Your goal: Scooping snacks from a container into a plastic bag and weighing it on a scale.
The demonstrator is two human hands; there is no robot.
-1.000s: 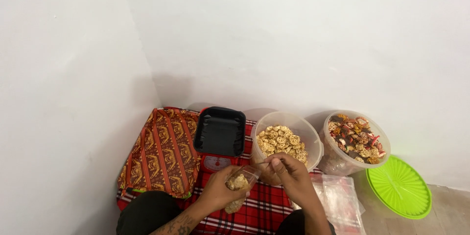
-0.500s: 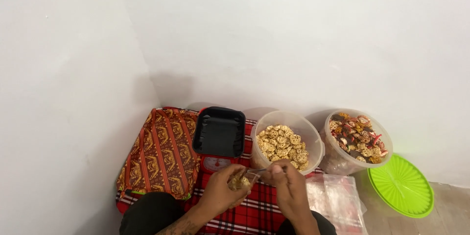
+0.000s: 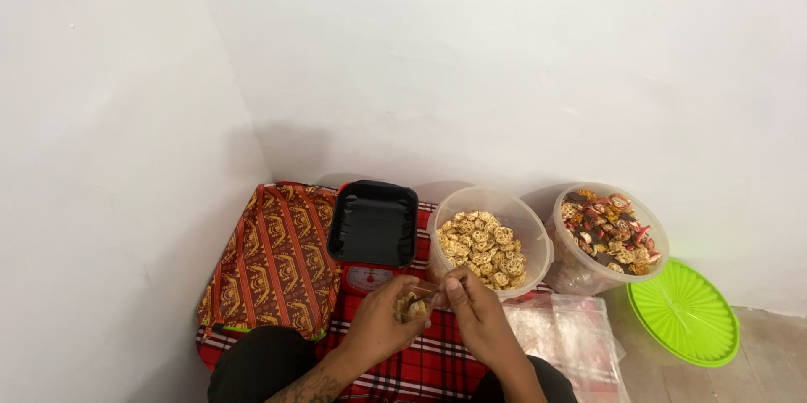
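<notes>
Holding a small clear bag (image 3: 412, 305) of pale snacks, left hand (image 3: 382, 325) wraps it from below, grip closed around it. Right hand (image 3: 475, 319) meets it from the right, fingertips pinching the bag's mouth; both hands touch it. Bag's long axis runs roughly left to right. Just beyond: tub of pale snacks (image 3: 489, 241), red scale (image 3: 370, 279) under a black tray (image 3: 374, 223). Farther right: mixed-snack tub (image 3: 607, 237), green lid (image 3: 685, 312).
</notes>
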